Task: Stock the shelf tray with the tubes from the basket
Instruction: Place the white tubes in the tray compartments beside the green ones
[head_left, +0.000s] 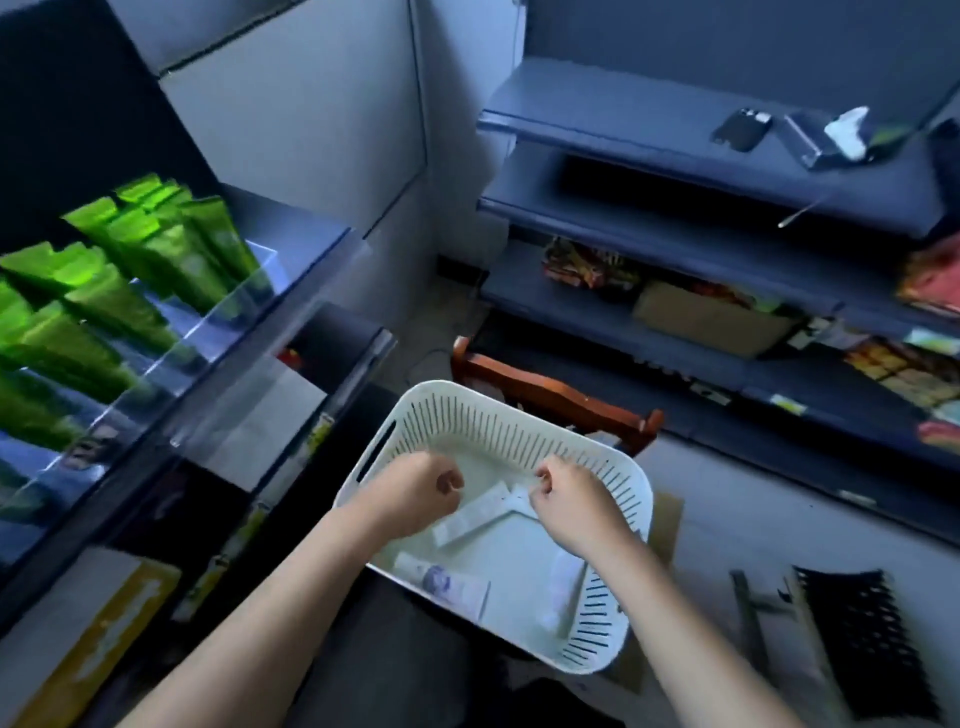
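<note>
left hand (410, 493): our grip curled nearly closed, holding nothing we can see | right hand (571, 506): grip pinched at a white tube (480, 512) end, hold unclear | basket (498, 410): more tubes beneath us | shelf tray (228, 306): green tubes upright, far left

No text, brand or number can be read anywhere. The green tubes (156, 244) in the clear shelf tray (223, 317) at 10 o'clock carry print too blurred to make out. A white tube (441, 579) lying in the basket (519, 431) shows a purple-grey picture, its lettering illegible. Price tags (787, 402) along the shelf edge at 3 o'clock are smeared.
</note>
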